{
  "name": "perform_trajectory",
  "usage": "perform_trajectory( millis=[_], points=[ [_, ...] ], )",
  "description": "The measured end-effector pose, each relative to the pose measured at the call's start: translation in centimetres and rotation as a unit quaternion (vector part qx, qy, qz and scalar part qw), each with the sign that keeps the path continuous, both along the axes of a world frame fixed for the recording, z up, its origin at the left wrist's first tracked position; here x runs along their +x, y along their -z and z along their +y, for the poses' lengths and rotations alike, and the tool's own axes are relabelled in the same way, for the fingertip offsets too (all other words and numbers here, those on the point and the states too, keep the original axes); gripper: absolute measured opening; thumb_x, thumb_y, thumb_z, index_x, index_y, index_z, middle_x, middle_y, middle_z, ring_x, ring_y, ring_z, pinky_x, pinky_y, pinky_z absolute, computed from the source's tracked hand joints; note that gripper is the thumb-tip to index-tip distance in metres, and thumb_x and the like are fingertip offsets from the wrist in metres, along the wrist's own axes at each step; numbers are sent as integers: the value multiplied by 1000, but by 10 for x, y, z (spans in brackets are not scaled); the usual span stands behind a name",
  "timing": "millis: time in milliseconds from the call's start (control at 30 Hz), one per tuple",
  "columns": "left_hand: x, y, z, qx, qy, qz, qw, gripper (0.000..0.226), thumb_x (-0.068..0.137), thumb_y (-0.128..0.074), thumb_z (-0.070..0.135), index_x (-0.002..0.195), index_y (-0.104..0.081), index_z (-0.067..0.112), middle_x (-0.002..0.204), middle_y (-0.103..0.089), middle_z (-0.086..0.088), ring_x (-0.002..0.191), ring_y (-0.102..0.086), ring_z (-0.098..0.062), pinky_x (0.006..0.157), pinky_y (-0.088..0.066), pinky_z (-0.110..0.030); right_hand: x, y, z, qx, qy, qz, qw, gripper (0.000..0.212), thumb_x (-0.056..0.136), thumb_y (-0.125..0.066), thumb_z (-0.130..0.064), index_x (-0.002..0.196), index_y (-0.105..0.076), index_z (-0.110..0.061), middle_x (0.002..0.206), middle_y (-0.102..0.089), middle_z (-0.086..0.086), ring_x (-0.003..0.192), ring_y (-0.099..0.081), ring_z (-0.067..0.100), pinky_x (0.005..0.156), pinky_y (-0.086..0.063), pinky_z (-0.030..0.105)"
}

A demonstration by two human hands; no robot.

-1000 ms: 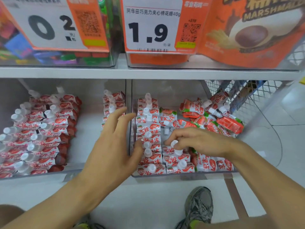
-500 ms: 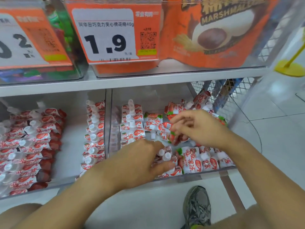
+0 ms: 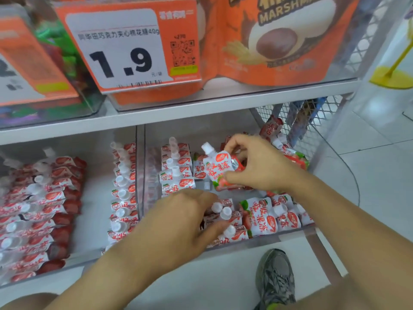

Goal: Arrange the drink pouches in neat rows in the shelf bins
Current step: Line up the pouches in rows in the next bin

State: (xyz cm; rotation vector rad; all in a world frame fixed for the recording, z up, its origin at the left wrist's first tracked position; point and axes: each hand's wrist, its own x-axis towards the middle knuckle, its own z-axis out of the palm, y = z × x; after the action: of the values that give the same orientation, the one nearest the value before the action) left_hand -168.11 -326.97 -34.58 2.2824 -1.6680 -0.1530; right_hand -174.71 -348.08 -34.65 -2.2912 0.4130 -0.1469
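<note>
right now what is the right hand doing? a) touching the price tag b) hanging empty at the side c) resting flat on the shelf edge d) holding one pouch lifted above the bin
d: the right hand grips a single drink pouch, white cap up, raised above the right bin.

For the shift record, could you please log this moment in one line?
right hand: holds white-and-red spouted drink pouch | left hand: on front pouch row | clear right bin
</note>
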Motion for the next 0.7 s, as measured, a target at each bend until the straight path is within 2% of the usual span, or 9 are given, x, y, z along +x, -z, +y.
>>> perform_trajectory(
  millis=[67, 133, 233, 267, 333, 400, 533, 600, 700],
  points=[
    [6, -6, 6, -46, -18, -52, 997, 41, 86, -49, 58, 110, -63, 29, 97, -66, 10, 91, -61, -14, 79, -53, -34, 0, 9, 2, 16, -28, 49, 998, 40, 67, -89, -28, 91, -57, -30, 101, -66, -12, 94, -66, 7, 82, -56, 35],
    [18, -8, 13, -78, -48, -90, 992, 39, 86, -55, 50, 107, -67, 20, 101, -66, 4, 103, -60, -21, 88, -51, -40, 2, 18, 7, 2, -57, 97, 994, 40, 72, -85, -19, 91, -55, -35, 110, -61, -10, 102, -64, 16, 89, -55, 43],
    [37, 0, 21, -103, -117, -137, 978, 36, 83, -66, 35, 109, -66, 10, 120, -58, -9, 124, -45, -32, 106, -36, -41, 11, 24, 12, 73, -47, 78, 993, 52, 76, -73, 0, 104, -59, -41, 120, -60, -5, 96, -66, 40, 75, -58, 49],
    [39, 3, 23, -117, -153, -126, 973, 37, 81, -69, 29, 111, -64, 8, 124, -53, -12, 126, -41, -32, 107, -32, -37, 13, 23, 14, 92, -50, 83, 991, 49, 79, -74, -1, 108, -62, -39, 125, -60, -6, 99, -66, 39, 77, -58, 45],
    [38, 6, 27, -142, -223, -51, 963, 43, 80, -68, 26, 118, -60, 10, 131, -45, -12, 125, -40, -29, 104, -30, -28, 14, 21, 15, 105, -88, 135, 981, 36, 83, -77, -11, 111, -67, -31, 127, -62, -12, 111, -65, 17, 100, -52, 40],
    [36, 10, 27, -150, -248, 10, 957, 47, 80, -60, 30, 123, -56, 12, 136, -41, -9, 126, -44, -26, 104, -31, -25, 15, 16, 15, 116, -126, 193, 966, 30, 86, -77, -19, 114, -69, -27, 125, -64, -16, 118, -59, 1, 110, -44, 33],
    [34, 15, 28, -168, -247, 53, 953, 51, 74, -54, 26, 123, -53, 12, 136, -41, -2, 124, -46, -19, 100, -25, -11, 20, 6, 8, 143, -121, 248, 950, 26, 89, -69, -42, 114, -72, -34, 129, -64, -14, 115, -66, 26, 105, -48, 49],
    [33, 13, 27, -190, -252, 74, 946, 53, 71, -54, 23, 123, -53, 12, 137, -39, -1, 124, -43, -15, 98, -19, -1, 27, 8, 6, 71, -97, 202, 972, 26, 93, -63, -47, 109, -74, -30, 119, -69, -14, 109, -69, 24, 102, -50, 49],
    [31, 14, 26, -208, -260, 100, 938, 56, 70, -53, 20, 125, -51, 13, 139, -35, -1, 124, -37, -6, 93, -12, 8, 42, 15, 7, -69, -33, 55, 996, 16, 95, -64, -25, 108, -73, -22, 110, -71, -8, 103, -67, 10, 98, -53, 39]
  ],
)
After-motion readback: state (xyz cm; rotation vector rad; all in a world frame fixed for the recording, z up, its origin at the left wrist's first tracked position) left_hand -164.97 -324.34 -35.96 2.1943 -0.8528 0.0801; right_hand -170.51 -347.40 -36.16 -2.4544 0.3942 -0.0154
